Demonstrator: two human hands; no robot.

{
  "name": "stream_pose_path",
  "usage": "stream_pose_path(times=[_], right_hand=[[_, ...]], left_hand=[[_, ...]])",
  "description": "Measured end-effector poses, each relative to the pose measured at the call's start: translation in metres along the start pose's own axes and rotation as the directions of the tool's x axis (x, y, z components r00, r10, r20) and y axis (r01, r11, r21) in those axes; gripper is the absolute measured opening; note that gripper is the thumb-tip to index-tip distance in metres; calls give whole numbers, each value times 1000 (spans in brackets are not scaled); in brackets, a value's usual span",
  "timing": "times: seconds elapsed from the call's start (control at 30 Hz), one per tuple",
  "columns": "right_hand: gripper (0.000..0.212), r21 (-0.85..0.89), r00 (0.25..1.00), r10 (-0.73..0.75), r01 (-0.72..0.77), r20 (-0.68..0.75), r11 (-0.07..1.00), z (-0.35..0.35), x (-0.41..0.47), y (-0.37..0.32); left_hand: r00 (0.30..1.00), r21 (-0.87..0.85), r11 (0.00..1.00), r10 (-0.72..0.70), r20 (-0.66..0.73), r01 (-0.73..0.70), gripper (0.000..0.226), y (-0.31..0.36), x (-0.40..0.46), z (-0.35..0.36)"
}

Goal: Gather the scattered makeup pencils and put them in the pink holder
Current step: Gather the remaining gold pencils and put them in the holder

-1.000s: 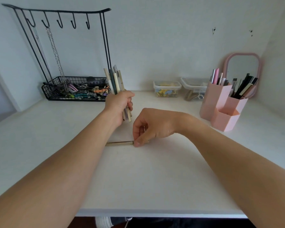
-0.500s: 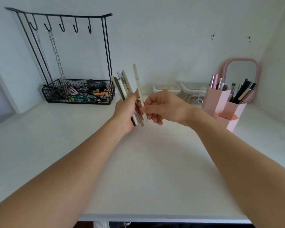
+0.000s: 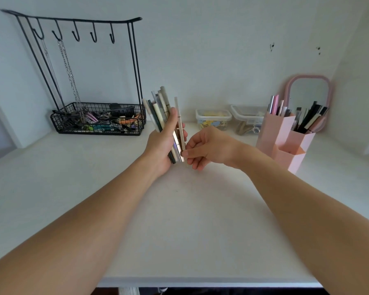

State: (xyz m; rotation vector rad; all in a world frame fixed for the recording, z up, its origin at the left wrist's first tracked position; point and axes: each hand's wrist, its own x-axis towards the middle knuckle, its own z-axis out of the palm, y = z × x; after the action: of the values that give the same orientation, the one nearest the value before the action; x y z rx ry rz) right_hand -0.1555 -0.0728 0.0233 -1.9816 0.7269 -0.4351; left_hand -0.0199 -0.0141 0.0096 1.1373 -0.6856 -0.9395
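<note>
Adding a beige pencil (image 3: 180, 122) with the pinching right hand (image 3: 207, 146) to the makeup pencils (image 3: 158, 111) clasped upright in the left hand (image 3: 162, 145) looks like the gathering step, leaving a carry toward the pink holder (image 3: 283, 141) at three o'clock on the tabletop (image 3: 179, 220).

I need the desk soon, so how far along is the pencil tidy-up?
Gathering looks done: no loose pencils show on the white desk. In hand: the left hand holds the bundle of pencils upright in its grip, while the right hand pinches the lower end of a beige pencil against it. Left: carrying them all to the pink holder, which already contains other items.
</note>
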Motion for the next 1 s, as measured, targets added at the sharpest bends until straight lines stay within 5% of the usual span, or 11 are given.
stream_pose_path(times=[0.27, 0.4, 0.6, 0.77, 0.9, 1.0], right_hand=[[14, -64, 1000, 15, -13, 25, 998, -13, -4, -4], [57, 309, 990, -121, 139, -76, 941, -25, -3, -14], [28, 199, 911, -69, 162, -407, 967, 18, 2, -15], [26, 299, 904, -11, 153, -428, 942, 15, -6, -17], [34, 507, 847, 128, 181, -516, 843, -14, -19, -29], [38, 487, 790, 110, 255, -603, 836, -40, -36, -35]], left_hand=[[968, 221, 943, 233, 99, -249, 23, -10, -1, 2], [953, 276, 914, 264, 149, -297, 13, -15, -5, 9], [902, 488, 760, 330, 279, -429, 28, -22, -19, 27], [907, 559, 723, 242, 346, -406, 24, -24, -19, 23], [907, 542, 771, 107, 407, -334, 29, -27, -15, 16], [910, 554, 766, 95, 403, -325, 26, -29, -13, 14]])
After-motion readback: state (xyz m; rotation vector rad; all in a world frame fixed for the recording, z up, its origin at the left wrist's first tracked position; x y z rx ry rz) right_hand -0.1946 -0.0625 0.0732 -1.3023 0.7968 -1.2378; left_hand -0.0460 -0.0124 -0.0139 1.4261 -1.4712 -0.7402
